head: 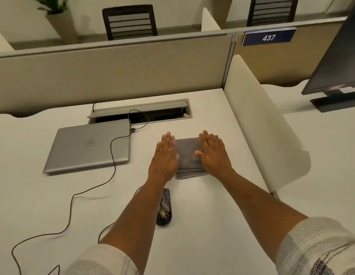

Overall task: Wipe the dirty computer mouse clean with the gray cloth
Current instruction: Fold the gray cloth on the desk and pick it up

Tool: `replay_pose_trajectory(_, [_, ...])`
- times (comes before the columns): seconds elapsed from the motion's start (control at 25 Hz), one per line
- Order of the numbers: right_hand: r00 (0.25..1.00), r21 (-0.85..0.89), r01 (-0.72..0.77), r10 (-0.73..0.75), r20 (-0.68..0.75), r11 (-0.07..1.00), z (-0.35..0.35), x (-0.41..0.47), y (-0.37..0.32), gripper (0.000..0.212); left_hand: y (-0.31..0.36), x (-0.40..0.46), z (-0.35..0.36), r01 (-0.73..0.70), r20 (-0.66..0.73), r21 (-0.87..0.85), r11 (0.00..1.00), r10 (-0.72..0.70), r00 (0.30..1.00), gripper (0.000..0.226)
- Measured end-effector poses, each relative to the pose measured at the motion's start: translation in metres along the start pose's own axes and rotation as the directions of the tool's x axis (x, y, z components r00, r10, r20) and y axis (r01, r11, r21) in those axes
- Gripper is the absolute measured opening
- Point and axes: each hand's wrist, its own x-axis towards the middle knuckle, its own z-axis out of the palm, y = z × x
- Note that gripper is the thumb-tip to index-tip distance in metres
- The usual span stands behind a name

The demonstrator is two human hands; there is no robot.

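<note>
Lying flat with fingers straight, the left hand and right hand cover either side of the folded gray cloth. The dirty mouse sits behind them, half hidden under the left forearm. A closed laptop and its trailing cable lie left of the left hand, a white divider right of the right.

We read "437" in white on the blue sign and "Dell", upside down, on the laptop lid.

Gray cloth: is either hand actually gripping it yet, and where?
Nothing is gripped. The left hand and right hand lie flat with straight fingers over the side edges of the folded gray cloth. The dirty black computer mouse lies untouched.
</note>
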Motion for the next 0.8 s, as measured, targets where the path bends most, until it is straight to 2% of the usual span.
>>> replay_pose_trajectory(0.24, [0.995, -0.018, -0.055, 0.056, 0.077, 0.998, 0.023, -0.012, 0.021, 0.066, 0.001, 0.027, 0.014, 0.05, 0.12, -0.025, 0.998, -0.047, 0.992, 0.068])
replay_pose_trajectory(0.56, [0.999, 0.046, -0.044, 0.043, 0.033, 0.998, 0.029, -0.016, 0.033, 0.063, 0.004, 0.056, 0.021, 0.084, 0.185, -0.041, 0.996, -0.075, 0.98, 0.072])
replay_pose_trajectory(0.8, [0.997, 0.068, -0.081, 0.081, 0.009, 0.994, 0.029, -0.018, 0.026, 0.06, 0.004, 0.062, 0.015, 0.14, 0.147, 0.026, 0.99, -0.142, 0.979, 0.066])
